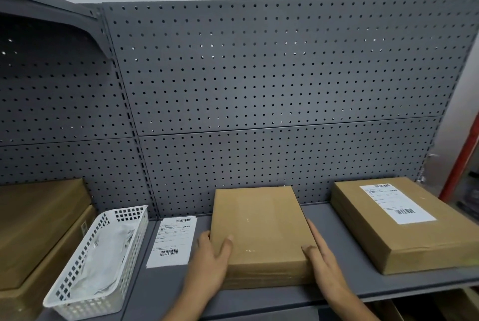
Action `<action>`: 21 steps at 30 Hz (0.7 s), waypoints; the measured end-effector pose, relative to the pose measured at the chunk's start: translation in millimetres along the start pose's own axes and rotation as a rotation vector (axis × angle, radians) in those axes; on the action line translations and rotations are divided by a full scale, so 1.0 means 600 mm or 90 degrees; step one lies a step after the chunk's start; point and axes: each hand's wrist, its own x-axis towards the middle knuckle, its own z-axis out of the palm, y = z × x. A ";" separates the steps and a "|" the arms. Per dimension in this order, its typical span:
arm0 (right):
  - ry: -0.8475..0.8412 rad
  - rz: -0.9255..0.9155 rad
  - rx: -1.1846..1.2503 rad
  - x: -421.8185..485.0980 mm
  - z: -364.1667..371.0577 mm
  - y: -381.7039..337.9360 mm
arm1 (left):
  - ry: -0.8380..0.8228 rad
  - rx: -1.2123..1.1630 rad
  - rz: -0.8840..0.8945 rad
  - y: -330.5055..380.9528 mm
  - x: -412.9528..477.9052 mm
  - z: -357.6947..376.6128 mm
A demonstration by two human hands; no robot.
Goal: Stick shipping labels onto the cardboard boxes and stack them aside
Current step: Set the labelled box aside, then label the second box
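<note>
A flat, unlabelled cardboard box (259, 227) lies in the middle of the grey shelf (344, 284). My left hand (211, 256) grips its near left corner, thumb on top. My right hand (321, 258) presses against its right side near the front corner, thumb on the top face. A loose white shipping label (172, 241) with barcodes lies flat on the shelf just left of this box. At the right stands a labelled cardboard box (404, 225) with a white label (394, 203) stuck on its top.
A white plastic basket (77, 284) holding crumpled white paper sits at the front left. More cardboard boxes (39, 230) are stacked at the far left. A grey pegboard wall (259, 87) backs the shelf. A red post (464, 155) stands at the right.
</note>
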 end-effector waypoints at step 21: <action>-0.141 -0.269 -0.372 0.046 0.036 -0.101 | -0.004 0.389 0.093 -0.142 0.089 -0.105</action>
